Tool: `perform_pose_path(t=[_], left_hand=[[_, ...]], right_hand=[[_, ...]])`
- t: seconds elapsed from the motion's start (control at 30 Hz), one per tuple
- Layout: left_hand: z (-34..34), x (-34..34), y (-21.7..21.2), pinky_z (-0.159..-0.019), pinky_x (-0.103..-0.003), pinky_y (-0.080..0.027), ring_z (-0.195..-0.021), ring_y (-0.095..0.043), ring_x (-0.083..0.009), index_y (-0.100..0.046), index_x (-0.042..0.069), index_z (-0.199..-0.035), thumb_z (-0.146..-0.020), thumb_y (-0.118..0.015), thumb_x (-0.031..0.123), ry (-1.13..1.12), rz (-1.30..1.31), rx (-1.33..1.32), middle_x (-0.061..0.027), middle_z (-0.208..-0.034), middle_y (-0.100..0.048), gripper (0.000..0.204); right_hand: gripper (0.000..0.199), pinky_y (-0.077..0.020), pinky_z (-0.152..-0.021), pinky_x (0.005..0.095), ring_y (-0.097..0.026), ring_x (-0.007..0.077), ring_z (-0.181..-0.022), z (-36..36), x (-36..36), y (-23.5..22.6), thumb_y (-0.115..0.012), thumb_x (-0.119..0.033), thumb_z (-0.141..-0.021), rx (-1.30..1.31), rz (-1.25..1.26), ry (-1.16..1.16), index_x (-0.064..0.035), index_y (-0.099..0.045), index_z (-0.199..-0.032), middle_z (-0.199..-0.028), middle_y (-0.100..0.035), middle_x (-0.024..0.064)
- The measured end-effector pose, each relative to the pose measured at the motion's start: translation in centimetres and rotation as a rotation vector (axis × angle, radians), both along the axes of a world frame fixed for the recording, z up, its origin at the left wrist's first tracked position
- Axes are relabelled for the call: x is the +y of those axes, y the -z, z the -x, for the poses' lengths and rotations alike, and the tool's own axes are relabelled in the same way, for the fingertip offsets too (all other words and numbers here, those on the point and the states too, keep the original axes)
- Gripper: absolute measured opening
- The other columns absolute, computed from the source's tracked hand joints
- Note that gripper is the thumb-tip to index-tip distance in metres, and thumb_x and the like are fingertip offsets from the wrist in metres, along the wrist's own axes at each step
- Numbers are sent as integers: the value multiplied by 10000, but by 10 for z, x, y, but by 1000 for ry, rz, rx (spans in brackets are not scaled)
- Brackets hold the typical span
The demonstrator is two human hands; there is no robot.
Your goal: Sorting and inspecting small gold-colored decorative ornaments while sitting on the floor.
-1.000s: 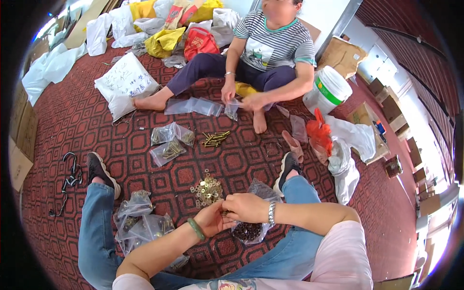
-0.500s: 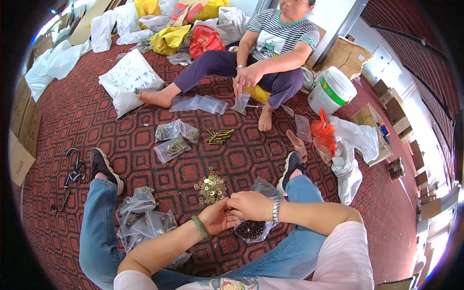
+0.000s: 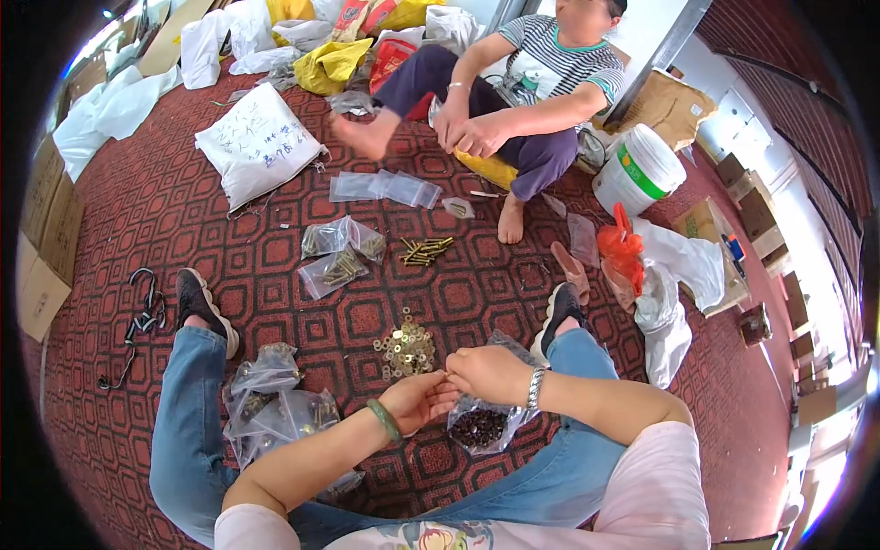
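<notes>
Red patterned carpet (image 3: 110, 275) covers the floor. On it, near the right hand (image 3: 490, 374), lies a clear bag (image 3: 515, 418) holding dark pieces (image 3: 478, 428). The left hand (image 3: 415, 401) is palm up, fingers loosely spread; the right curls inward just beside it, and whether it pinches anything cannot be told. Washers (image 3: 408, 351) lie heaped just beyond. Fine two-handed work seems the step; the next move likely calls for precise fingertips.

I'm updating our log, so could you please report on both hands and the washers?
Left hand open, palm up. Right hand curled beside it, contents unclear. Washers piled on carpet just ahead. Bag of dark pieces partly behind right hand.
</notes>
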State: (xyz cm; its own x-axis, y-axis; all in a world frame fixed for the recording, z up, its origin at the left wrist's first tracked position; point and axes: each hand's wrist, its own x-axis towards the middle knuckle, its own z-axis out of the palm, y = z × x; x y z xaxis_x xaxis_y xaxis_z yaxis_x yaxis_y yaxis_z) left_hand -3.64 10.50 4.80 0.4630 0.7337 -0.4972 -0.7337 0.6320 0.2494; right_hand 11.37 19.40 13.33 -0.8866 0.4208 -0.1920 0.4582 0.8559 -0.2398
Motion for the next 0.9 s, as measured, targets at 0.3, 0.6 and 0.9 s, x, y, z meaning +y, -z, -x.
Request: perform_pose_path(t=[0.3, 0.6, 0.9], left_hand=[[-3, -1, -6, -628, -204, -515, -715, -615, -134, -568, 23, -968, -931, -469, 182, -34, -10, -77, -66, -836, -631, 191], [-4, -4, -9, -614, -193, -514, -712, -611, -119, -571, 5, -965, -913, -491, 156, -68, -35, 38, -58, -841, -635, 178], [-2, 0, 1, -598, -186, -512, -719, -611, -113, -566, 2, -974, -909, -498, 143, -87, 16, -43, -54, -845, -636, 169]], right_hand=[[107, -439, -553, 325, -552, 236, -600, 0, 1, -4, -575, -169, -800, 178, 102, 77, -63, -571, -814, -737, -587, 78], [98, -424, -562, 285, -524, 172, -609, 3, 6, -2, -601, -91, -758, 173, 448, 206, -39, -610, -840, -756, -594, 65], [121, -421, -576, 259, -518, 147, -629, 5, 7, 1, -605, -53, -749, 229, 363, 138, -35, -613, -868, -777, -595, 46]])
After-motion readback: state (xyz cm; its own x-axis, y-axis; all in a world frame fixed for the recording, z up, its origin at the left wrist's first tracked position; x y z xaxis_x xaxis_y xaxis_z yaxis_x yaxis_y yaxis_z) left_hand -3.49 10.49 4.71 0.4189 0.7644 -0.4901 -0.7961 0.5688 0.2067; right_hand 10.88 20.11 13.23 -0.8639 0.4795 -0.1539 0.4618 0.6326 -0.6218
